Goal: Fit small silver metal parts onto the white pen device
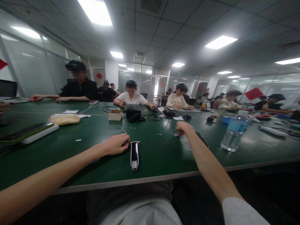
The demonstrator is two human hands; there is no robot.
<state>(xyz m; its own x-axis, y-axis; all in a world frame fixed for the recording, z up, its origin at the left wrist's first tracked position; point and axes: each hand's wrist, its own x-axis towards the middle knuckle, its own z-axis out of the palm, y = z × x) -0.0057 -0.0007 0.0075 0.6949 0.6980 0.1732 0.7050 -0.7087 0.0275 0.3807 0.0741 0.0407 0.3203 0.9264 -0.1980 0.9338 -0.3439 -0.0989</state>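
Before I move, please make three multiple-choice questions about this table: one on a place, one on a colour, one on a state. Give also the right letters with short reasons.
1. Where does the plastic water bottle stand?
A. Right of the right hand
B. Left of the left hand
C. Between the two hands

2. What colour is the table top?
A. White
B. Red
C. Dark green

3. How is the white-and-black handheld device placed?
A. Standing on its end
B. Lying flat on the table
C. Held up in the right hand

Answers:
1. A, because the bottle stands farther right on the table than the right hand.
2. C, because the surface around both hands is dark green.
3. B, because the device lies along the table beside the left hand.
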